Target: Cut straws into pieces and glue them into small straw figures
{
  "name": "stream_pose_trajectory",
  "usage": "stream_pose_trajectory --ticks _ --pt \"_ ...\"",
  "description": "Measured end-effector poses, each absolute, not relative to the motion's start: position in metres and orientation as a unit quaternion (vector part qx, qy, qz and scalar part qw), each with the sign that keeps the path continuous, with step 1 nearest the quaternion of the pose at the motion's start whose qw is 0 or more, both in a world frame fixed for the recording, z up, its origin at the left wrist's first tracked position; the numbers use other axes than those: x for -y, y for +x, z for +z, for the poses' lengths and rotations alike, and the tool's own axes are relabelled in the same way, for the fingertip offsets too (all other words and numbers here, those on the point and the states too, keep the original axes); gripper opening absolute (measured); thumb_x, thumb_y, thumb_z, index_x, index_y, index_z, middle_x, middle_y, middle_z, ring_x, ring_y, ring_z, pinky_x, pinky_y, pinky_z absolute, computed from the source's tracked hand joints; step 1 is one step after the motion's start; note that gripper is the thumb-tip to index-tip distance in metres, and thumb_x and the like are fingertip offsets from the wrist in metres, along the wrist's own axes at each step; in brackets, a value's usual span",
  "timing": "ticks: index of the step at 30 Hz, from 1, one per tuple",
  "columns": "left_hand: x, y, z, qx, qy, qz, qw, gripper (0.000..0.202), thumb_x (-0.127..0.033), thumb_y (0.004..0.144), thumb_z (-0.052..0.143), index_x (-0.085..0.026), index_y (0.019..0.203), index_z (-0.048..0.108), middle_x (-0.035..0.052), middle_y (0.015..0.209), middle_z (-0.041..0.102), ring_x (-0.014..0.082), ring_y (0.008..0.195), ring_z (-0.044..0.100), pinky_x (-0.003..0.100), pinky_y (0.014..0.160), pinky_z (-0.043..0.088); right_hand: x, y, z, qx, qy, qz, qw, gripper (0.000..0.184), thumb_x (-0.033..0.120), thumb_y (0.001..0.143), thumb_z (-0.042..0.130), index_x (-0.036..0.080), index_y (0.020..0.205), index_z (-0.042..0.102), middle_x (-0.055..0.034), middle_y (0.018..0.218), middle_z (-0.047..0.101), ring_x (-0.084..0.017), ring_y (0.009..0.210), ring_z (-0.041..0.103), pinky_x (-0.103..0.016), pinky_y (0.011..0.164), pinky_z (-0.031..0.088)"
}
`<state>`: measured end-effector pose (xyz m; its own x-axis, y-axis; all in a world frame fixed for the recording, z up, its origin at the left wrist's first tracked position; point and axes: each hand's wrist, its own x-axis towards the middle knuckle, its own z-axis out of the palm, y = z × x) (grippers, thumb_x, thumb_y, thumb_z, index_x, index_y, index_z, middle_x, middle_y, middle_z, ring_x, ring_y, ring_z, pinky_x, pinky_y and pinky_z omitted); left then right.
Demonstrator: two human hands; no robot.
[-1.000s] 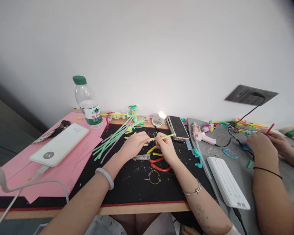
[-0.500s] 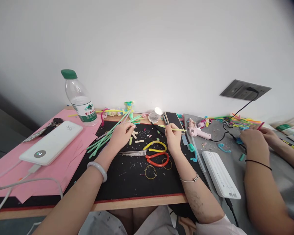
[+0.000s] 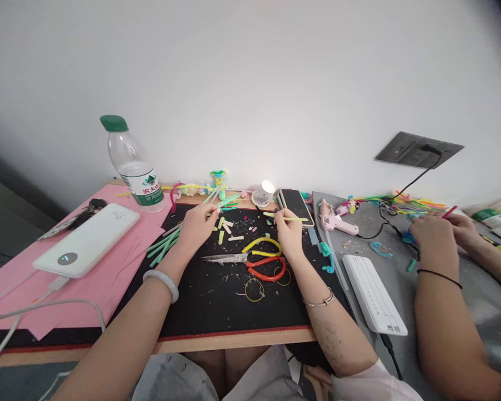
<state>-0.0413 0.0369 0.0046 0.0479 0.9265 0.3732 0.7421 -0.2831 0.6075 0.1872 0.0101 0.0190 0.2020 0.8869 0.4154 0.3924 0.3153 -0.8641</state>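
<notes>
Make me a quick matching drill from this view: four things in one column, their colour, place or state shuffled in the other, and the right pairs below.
Column one:
1. Scissors
2. Bottle
3. Glue gun
4. Right hand

Column two:
A. Pale pink, on the grey surface
B. Holds a thin yellow strip
C. Lies on the black mat
D. Has a green cap

Pairs: 1-C, 2-D, 3-A, 4-B

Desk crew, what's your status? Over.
Right fingers holding yellow stick. Left fingers near green sticks, grip unclear. Scissors, short pieces on black mat.
</notes>
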Motion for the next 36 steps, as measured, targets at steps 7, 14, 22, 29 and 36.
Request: stream_pose_trajectory --ticks 7,14,22,29,36 --pt "-0.037 -0.042 0.005 -0.583 0.717 0.357 0.131 0.029 -0.035 0.081 0.042 -0.018 0.083 0.065 0.0038 0.077 0.066 0.0165 0.065 0.055 0.026 0.063 0.039 -0.008 0.185 0.02 0.591 -0.528 0.227 0.566 0.029 0.028 0.08 0.046 0.018 0.054 0.039 0.0054 0.052 0.033 -0.009 0.052 0.031 -0.022 0.051 0.025" --pt "-0.037 -0.041 0.008 -0.55 0.744 0.333 0.182 0.022 -0.031 0.078 0.046 -0.02 0.082 0.065 0.0021 0.081 0.065 0.0158 0.072 0.057 0.026 0.068 0.041 -0.006 0.18 0.019 0.589 -0.536 0.253 0.549 0.029 0.028 0.08 0.046 0.018 0.054 0.04 0.0055 0.051 0.033 -0.009 0.051 0.031 -0.022 0.049 0.024" --pt "-0.036 -0.041 0.004 -0.59 0.735 0.28 0.182 0.018 -0.03 0.071 0.055 -0.021 0.084 0.063 0.0032 0.082 0.066 0.0188 0.075 0.058 0.028 0.065 0.041 -0.005 0.178 0.016 0.589 -0.534 0.268 0.544 0.029 0.027 0.08 0.046 0.018 0.054 0.038 0.0057 0.052 0.032 -0.009 0.05 0.03 -0.022 0.048 0.023" --pt "-0.034 -0.035 0.003 -0.565 0.742 0.287 0.217 0.021 -0.025 0.072 0.054 -0.021 0.092 0.06 0.0018 0.08 0.066 0.0176 0.07 0.058 0.027 0.064 0.04 -0.006 0.175 0.012 0.59 -0.525 0.289 0.541 0.027 0.028 0.079 0.047 0.018 0.055 0.038 0.0059 0.052 0.032 -0.008 0.049 0.029 -0.022 0.047 0.024" --pt "-0.036 -0.03 0.005 -0.559 0.693 0.397 0.222 0.024 -0.024 0.074 0.049 -0.019 0.096 0.058 0.0023 0.077 0.058 0.0153 0.067 0.055 0.028 0.065 0.044 -0.004 0.173 0.012 0.593 -0.52 0.299 0.537 0.029 0.029 0.079 0.047 0.018 0.054 0.038 0.0061 0.051 0.031 -0.009 0.049 0.029 -0.022 0.047 0.023"
